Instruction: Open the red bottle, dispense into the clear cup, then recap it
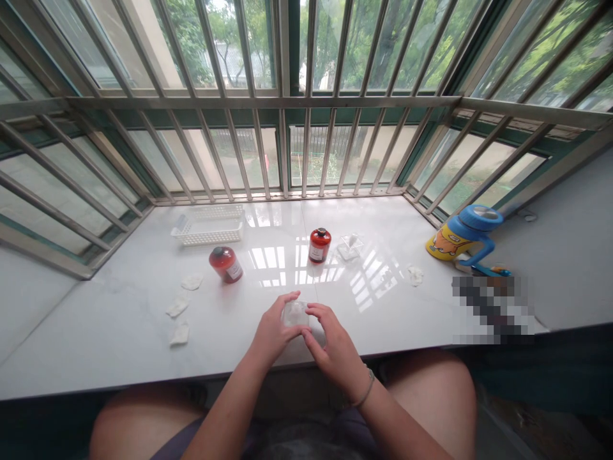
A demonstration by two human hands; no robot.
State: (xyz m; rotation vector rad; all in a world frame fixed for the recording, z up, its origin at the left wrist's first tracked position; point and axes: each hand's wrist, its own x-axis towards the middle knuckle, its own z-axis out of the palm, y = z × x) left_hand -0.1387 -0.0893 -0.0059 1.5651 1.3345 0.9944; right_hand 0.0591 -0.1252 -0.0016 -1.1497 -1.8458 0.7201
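Observation:
My left hand (pixel 274 332) and my right hand (pixel 332 342) meet over the near edge of the white sill (pixel 119 326). Together they pinch a small white cotton pad (pixel 294 312) between the fingertips. Two small red-brown bottles stand further out: one (pixel 226 264) to the left with a dark cap, one (pixel 319 245) straight ahead. A small clear plastic packet (pixel 349 246) lies beside the second bottle.
Several used white pads (pixel 179 307) lie to the left, another (pixel 415 275) to the right. A white mesh basket (pixel 209 225) sits at the back left. A yellow and blue handled bottle (pixel 462 235) lies on the right. Metal window bars (pixel 282 147) close off the far side.

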